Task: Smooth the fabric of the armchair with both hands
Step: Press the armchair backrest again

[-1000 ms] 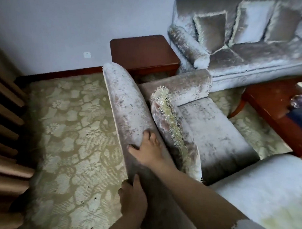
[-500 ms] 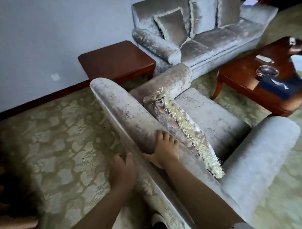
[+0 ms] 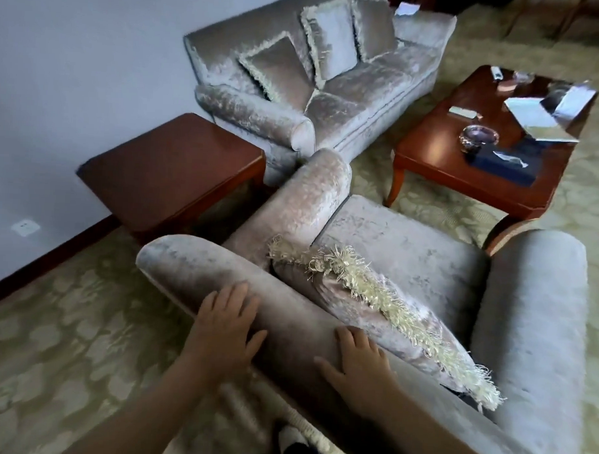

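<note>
At lower centre, the left hand (image 3: 225, 321) has joined the right hand (image 3: 356, 359) flat atop the armchair (image 3: 409, 251) backrest, both grips wide, holding nothing; two-handed smoothing looks underway.

A grey sofa (image 3: 357, 93) with cushions stands between a side table (image 3: 171, 168) and a cluttered coffee table (image 3: 440, 153).

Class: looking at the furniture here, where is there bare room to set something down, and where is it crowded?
Free: the side table, wholly bare between wall, sofa and armchair; the seat ahead of the cushion. Crowded: the far end of the coffee table, with ashtray and papers.
</note>
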Demonstrator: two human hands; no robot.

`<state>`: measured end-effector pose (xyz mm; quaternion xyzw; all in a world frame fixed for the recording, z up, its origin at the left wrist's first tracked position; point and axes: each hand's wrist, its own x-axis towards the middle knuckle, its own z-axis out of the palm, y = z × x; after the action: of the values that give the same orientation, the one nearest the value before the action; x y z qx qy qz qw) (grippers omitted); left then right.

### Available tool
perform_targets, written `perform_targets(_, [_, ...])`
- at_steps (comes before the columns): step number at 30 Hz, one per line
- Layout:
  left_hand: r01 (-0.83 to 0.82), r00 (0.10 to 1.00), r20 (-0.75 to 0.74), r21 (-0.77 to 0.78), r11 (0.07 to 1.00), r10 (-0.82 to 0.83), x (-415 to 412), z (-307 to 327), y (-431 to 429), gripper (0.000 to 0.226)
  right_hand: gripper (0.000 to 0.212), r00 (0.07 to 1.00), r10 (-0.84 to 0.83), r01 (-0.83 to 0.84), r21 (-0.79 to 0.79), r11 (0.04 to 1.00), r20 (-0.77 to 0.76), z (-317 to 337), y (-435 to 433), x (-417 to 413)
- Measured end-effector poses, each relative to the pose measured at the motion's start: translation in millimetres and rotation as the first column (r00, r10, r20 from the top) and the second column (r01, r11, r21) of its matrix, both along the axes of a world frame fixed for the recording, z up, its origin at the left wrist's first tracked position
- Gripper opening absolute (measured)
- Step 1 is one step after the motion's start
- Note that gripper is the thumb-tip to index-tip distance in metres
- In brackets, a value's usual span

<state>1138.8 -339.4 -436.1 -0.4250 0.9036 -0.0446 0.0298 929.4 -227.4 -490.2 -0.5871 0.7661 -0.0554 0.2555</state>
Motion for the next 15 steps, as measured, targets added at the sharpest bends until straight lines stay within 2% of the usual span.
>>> perform_targets(3, [-0.091, 0.994, 0.071, 0.073, 0.993, 0.086, 22.0, 14.4, -62.0, 0.069, 0.072, 0.999, -0.022, 0.022, -0.018, 1.0, 0.033, 6.4, -52.0, 36.8])
perform_targets(5, [-0.16, 0.985, 0.095, 0.153, 0.975, 0.147, 36.0, 9.5, -96.0, 0.066, 0.068, 1.0, -0.005, 0.005, -0.019, 1.0, 0.022, 8.6, -76.5, 60.2])
perform_targets(7, [-0.149, 0.985, 0.113, 0.21, 0.966, 0.128, 47.3, -3.3, -127.3, 0.061, 0.066, 1.0, -0.002, 0.002, -0.009, 1.0, -0.01, 11.5, -93.8, 70.3])
perform_targets(9, [-0.135, 0.985, 0.138, 0.246, 0.96, 0.103, 52.4, -13.5, -147.4, 0.071, 0.067, 0.999, -0.033, 0.033, -0.001, 0.999, -0.021, 12.0, -102.2, 68.5])
perform_targets(12, [-0.087, 0.996, 0.056, 0.241, 0.967, 0.076, 55.1, -27.8, -164.1, 0.088, 0.072, 0.997, -0.075, 0.075, -0.008, 0.997, -0.011, 8.4, -101.4, 68.6])
perform_targets(15, [0.028, 1.0, -0.005, 0.21, 0.977, -0.028, 52.6, -35.5, -173.6, 0.09, 0.074, 0.986, -0.169, 0.169, -0.031, 0.985, -0.001, 9.5, -103.3, 70.3])
